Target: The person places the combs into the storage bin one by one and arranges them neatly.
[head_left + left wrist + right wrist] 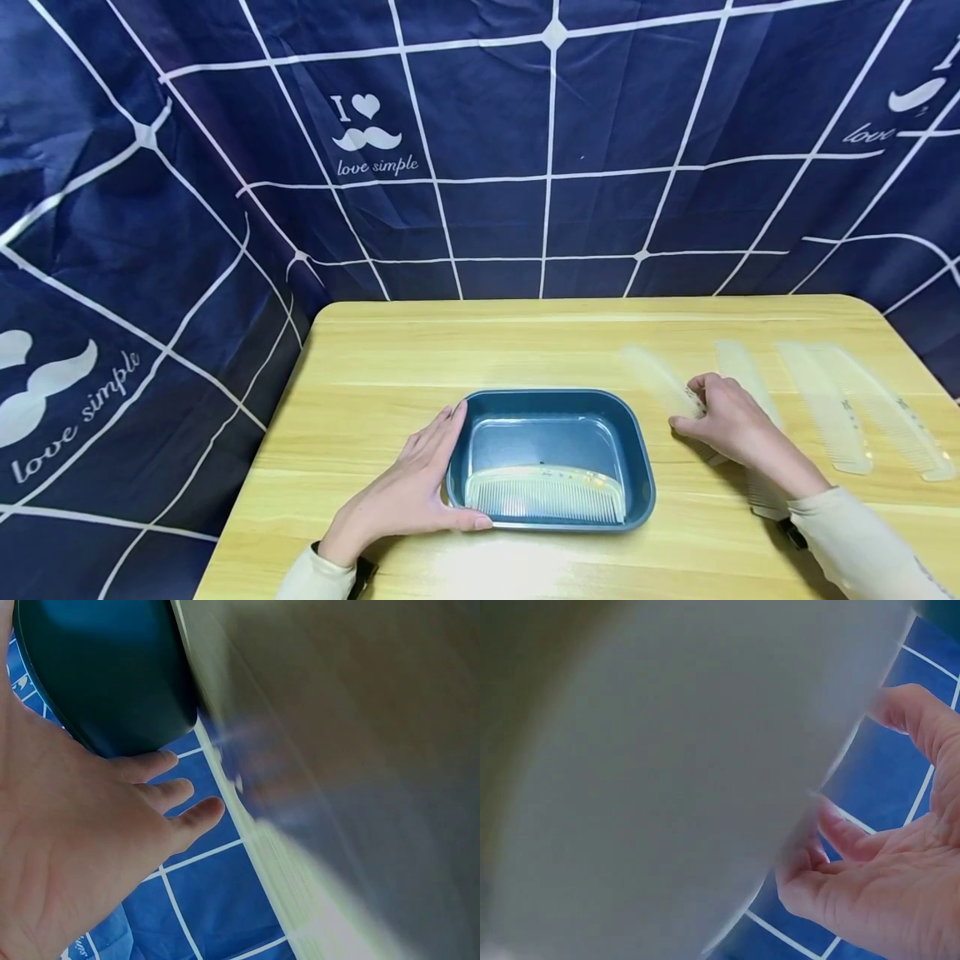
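In the head view, a dark blue rectangular tray [637, 467] stands on the table with a pale translucent comb [546, 483] lying along its near side. My left hand [408, 500] rests against the tray's left end, fingers straight along the outer wall and thumb at the near rim. To the right, my right hand [731, 421] holds another pale comb [652, 375] across its width, between thumb and curled fingers. That comb lies slanted, its lower part partly hidden by the hand. In the right wrist view, the bent fingers [802, 889] and thumb stand apart beside a large pale blur.
A further comb [738, 367] passes beneath the right forearm. Two more, a comb [825, 408] and an outer comb [888, 408], lie farther right. The wooden table [450, 342] meets a dark blue cloth [495, 217] with white lines behind and at the left.
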### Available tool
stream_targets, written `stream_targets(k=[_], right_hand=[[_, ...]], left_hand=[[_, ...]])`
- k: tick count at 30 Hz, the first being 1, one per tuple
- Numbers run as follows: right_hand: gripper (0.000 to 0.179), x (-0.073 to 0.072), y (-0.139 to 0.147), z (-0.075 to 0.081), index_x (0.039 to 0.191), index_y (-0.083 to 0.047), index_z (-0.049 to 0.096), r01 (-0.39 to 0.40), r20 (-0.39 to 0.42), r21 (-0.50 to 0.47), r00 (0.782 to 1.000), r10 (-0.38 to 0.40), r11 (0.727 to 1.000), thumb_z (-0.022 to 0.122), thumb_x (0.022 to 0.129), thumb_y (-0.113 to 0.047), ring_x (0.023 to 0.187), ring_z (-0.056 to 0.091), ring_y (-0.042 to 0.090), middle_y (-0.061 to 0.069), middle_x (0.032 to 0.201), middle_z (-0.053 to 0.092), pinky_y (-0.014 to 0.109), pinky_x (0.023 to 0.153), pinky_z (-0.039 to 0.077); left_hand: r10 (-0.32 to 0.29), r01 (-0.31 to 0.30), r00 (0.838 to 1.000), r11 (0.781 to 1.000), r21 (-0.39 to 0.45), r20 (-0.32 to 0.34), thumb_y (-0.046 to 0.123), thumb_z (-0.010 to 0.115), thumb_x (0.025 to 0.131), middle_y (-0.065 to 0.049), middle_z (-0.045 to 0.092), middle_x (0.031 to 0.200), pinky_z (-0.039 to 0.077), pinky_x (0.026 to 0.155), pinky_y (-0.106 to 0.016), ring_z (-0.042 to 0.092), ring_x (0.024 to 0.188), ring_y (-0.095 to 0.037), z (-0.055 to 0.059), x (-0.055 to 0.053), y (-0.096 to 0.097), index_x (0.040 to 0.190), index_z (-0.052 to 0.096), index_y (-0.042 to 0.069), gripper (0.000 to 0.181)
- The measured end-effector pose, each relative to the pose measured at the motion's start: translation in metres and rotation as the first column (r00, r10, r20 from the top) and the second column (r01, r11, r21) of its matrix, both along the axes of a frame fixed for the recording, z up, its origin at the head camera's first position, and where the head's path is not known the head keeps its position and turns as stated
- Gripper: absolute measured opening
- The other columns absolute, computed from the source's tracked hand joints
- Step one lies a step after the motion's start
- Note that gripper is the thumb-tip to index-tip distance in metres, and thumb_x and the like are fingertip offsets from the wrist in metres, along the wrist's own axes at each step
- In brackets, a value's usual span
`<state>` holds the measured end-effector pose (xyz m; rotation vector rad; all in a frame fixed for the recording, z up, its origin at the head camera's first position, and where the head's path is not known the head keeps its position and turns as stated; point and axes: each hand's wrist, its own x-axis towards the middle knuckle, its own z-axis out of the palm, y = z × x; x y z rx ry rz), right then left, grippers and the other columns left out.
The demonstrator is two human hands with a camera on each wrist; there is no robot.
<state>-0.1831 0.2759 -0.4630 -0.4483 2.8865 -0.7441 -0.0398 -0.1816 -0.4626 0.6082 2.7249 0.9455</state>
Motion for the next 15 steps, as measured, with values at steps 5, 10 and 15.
stream_targets(k=[5, 10, 15], right_hand=[[0.068, 0.0006, 0.0005, 0.0034, 0.123, 0.016, 0.054, 0.012, 0.016, 0.001, 1.0, -0.012, 1.0, 0.09, 0.081, -0.023, 0.091, 0.056, 0.037, 0.024, 0.1, 0.059, 0.048, 0.077, 0.048], [0.066, 0.0011, -0.001, 0.0026, 0.125, 0.015, 0.053, -0.002, 0.015, -0.019, 1.0, 0.002, 1.0, 0.09, 0.082, -0.02, 0.091, 0.054, 0.036, 0.024, 0.101, 0.058, 0.046, 0.074, 0.047], [0.07, 0.0011, -0.0036, 0.0008, 0.134, 0.016, 0.049, -0.013, 0.019, -0.049, 1.0, 0.013, 0.999, 0.087, 0.083, -0.013, 0.083, 0.053, 0.03, 0.018, 0.094, 0.057, 0.04, 0.066, 0.043]], left_hand=[[-0.001, 0.001, 1.0, 1.0, -0.002, 0.007, 0.081, 0.078, 0.083, 0.001, -0.001, 0.183, 0.015, 0.127, -0.065, 0.004, 0.167, -0.026, 0.0008, 0.0003, 0.0004, 0.176, -0.008, 0.021, 0.14], [-0.006, 0.006, 1.0, 1.0, -0.001, -0.005, 0.08, 0.078, 0.084, 0.0, 0.0, 0.183, 0.016, 0.127, -0.065, 0.005, 0.167, -0.027, 0.0012, 0.0, 0.0006, 0.176, -0.007, 0.02, 0.139], [-0.004, 0.004, 1.0, 1.0, 0.002, -0.001, 0.08, 0.078, 0.084, 0.001, 0.0, 0.183, 0.015, 0.127, -0.065, 0.005, 0.167, -0.027, 0.0013, -0.0001, 0.0005, 0.176, -0.007, 0.02, 0.14]])
